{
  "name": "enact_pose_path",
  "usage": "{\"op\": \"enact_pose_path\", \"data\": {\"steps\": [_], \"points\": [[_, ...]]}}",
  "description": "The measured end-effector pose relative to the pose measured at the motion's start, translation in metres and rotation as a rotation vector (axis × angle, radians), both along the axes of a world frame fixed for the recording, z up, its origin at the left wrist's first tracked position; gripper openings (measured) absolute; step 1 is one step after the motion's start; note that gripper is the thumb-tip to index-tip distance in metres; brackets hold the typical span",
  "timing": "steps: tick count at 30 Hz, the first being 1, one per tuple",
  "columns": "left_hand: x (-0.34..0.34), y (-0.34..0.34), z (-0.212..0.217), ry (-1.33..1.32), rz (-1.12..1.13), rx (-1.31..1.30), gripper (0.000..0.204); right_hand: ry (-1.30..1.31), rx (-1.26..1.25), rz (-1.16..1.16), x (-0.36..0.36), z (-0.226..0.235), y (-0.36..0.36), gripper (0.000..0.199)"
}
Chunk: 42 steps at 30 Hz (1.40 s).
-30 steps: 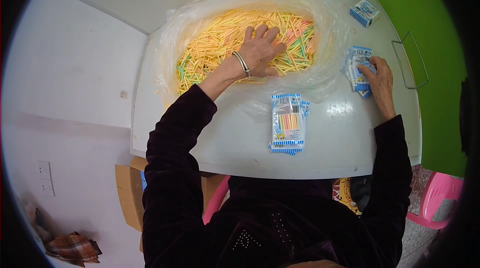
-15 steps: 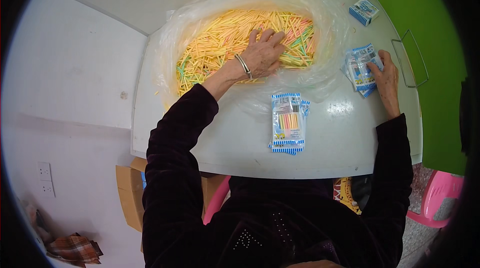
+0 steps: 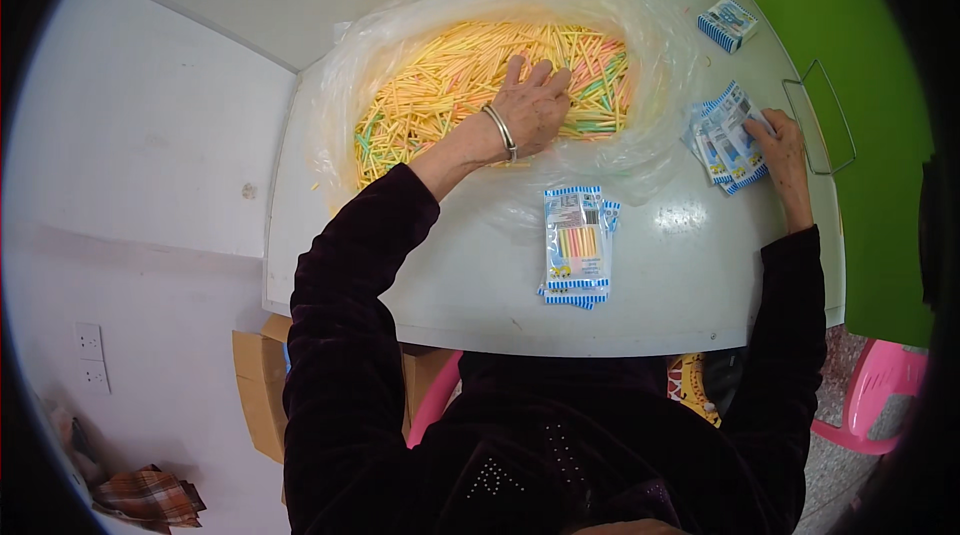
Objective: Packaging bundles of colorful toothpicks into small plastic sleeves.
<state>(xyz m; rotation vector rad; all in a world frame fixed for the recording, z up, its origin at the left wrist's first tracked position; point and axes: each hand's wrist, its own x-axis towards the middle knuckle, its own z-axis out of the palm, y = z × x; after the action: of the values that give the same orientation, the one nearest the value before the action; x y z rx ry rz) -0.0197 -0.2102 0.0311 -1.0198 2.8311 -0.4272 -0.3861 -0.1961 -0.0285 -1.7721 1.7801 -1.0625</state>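
Note:
A large clear plastic bag [image 3: 655, 45] lies open on the table, full of thin yellow, pink and green candy-like sticks [image 3: 440, 70]. My left hand [image 3: 535, 113], a silver bangle at its wrist, rests over the right part of the sticks with its fingers apart; its thumb is hidden. At the right, the thumb and fingers of my right hand [image 3: 785, 147] pinch the edge of a blue-and-white packet [image 3: 740, 120], tilted on top of other flat packets [image 3: 706, 145]. Between the hands and nearer me lies a small stack of filled packets [image 3: 577, 247], colored sticks showing through the top one's window.
Near the far right corner sits a blue-and-white bundle [image 3: 727, 23]. A wire stand [image 3: 822, 120] is by the right table edge, beside a green panel [image 3: 830, 25]. Below the table are a cardboard box [image 3: 258, 390] and a pink stool [image 3: 880, 395].
My right hand has shifted slightly right and nearer me, and the top packet has turned, fanning the pile out. My left hand has barely moved over the sticks.

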Motion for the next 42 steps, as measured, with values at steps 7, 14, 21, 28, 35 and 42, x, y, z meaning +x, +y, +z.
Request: {"op": "enact_pose_path", "data": {"steps": [7, 14, 21, 28, 35, 42], "points": [[0.007, -0.001, 0.008, 0.379, 0.109, 0.134, 0.023, -0.083, -0.208, -0.009, -0.005, 0.027, 0.006, 0.018], [0.023, -0.016, 0.027, 0.929, 0.371, 0.616, 0.033, -0.78, -0.025, 0.23, 0.066, 0.087, 0.023, 0.026], [0.032, -0.023, 0.028, 1.293, 0.384, 0.762, 0.036, -1.227, 0.228, 0.419, 0.145, 0.075, 0.003, 0.026], [0.037, -0.024, 0.033, 1.448, 0.426, 0.804, 0.025, -1.516, 0.364, 0.384, 0.184, 0.061, -0.014, 0.027], [0.028, -0.022, 0.022, 1.87, 0.34, 1.511, 0.026, -1.679, 0.254, 0.401, 0.217, 0.053, -0.028, 0.028], [0.004, -0.017, 0.011, 2.162, 0.266, 1.766, 0.03, -1.438, 0.087, 0.452, 0.238, 0.046, -0.028, 0.023]]}}
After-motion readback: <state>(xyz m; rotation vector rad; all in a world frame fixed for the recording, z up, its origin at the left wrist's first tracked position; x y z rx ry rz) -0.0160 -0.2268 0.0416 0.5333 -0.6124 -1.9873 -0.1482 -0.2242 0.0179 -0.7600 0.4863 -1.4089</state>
